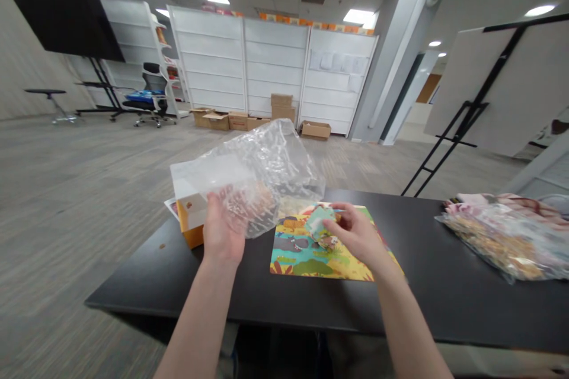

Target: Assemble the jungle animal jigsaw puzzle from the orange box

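My left hand (224,231) is closed on a clear, crinkled plastic bag (287,160), raised above the left part of the table. The fingers show partly through the film. In my right hand (358,234), pinched between thumb and fingers, is a small bunch of puzzle pieces (319,222), pale green on the side facing me. They are just above a colourful cartoon animal picture board (306,266) lying flat on the table. An open yellow and white box (192,219) stands behind my left hand, partly hidden by the hand and the bag.
The black table (249,290) has a small brown piece (162,246) near its left end. At the right lies a clear bag of tan pieces (507,246) beside pink fabric (502,204). Beyond stand a whiteboard stand (466,118), a chair (153,95) and cardboard boxes (315,129).
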Demonstrator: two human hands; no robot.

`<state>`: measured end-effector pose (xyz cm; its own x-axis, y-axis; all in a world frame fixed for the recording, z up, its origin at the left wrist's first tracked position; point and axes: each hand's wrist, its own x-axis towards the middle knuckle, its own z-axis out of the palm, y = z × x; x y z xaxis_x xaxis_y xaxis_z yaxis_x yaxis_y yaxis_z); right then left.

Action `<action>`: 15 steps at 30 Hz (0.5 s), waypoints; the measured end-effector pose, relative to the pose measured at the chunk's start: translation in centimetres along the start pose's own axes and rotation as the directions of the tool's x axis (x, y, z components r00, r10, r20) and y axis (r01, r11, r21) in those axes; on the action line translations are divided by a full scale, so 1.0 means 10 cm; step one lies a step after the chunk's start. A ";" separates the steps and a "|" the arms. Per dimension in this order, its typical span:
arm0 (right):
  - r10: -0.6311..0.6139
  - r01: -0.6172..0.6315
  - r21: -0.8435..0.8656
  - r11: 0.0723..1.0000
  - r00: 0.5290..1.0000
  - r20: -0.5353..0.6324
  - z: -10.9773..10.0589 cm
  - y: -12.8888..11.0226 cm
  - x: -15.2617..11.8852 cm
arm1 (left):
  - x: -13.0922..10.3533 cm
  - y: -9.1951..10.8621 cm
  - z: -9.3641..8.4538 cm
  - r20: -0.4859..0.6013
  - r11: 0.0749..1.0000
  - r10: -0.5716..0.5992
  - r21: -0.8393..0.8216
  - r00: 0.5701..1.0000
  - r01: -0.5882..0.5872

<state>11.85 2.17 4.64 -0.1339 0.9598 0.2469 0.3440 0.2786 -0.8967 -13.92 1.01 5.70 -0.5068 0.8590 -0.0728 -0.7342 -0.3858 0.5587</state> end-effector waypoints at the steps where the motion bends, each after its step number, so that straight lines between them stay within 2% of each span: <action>1: -0.024 0.027 -0.050 0.998 0.998 0.055 0.14 -0.03 -0.02 | 0.00 0.01 -0.01 0.019 0.999 -0.043 -0.029 0.999 0.044; 4: -0.059 0.087 -0.141 0.986 0.980 0.192 0.49 -0.09 -0.06 | -0.02 0.02 0.00 0.068 0.981 -0.172 -0.079 0.983 0.177; 6: -0.051 0.100 -0.188 0.977 0.967 0.249 0.62 -0.08 -0.08 | -0.04 0.02 0.01 0.078 0.967 -0.230 -0.097 0.970 0.237; 10: -0.004 0.090 -0.292 0.952 0.958 0.285 0.65 -0.04 -0.06 | -0.07 0.00 0.05 0.087 0.942 -0.296 -0.136 0.951 0.305; 15: -0.050 0.171 -0.467 0.867 0.964 0.261 0.63 -0.01 -0.02 | -0.07 -0.04 0.08 0.118 0.926 -0.332 -0.148 0.936 0.347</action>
<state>6.02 1.77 2.34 -0.3888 0.9023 0.1864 0.7097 0.4223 -0.5639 -12.93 0.79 6.19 -0.1772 0.9717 -0.1561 -0.9227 -0.1089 0.3697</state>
